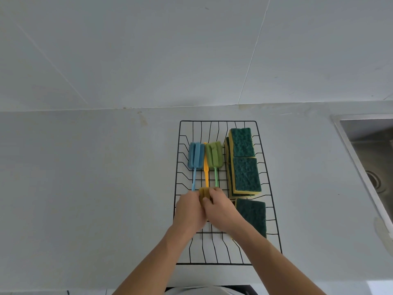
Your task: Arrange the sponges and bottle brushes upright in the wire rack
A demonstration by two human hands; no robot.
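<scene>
A black wire rack [219, 122] lies on the pale counter. In its left half lie a blue bottle brush [196, 155] and a green bottle brush [214, 155], heads pointing away from me. Between them runs the orange handle of a third brush [205, 171], whose yellowish sponge head sits at my fingers. My left hand [189, 211] and my right hand [221, 209] both grip that head. In the right half, green-and-yellow sponges [244, 165] lean in a row, and another sponge [252, 216] lies nearer to me, partly behind my right forearm.
A steel sink [372, 158] with a drain is set into the counter at the far right. A tiled wall rises behind the rack. The counter's front edge runs just below the rack's near side.
</scene>
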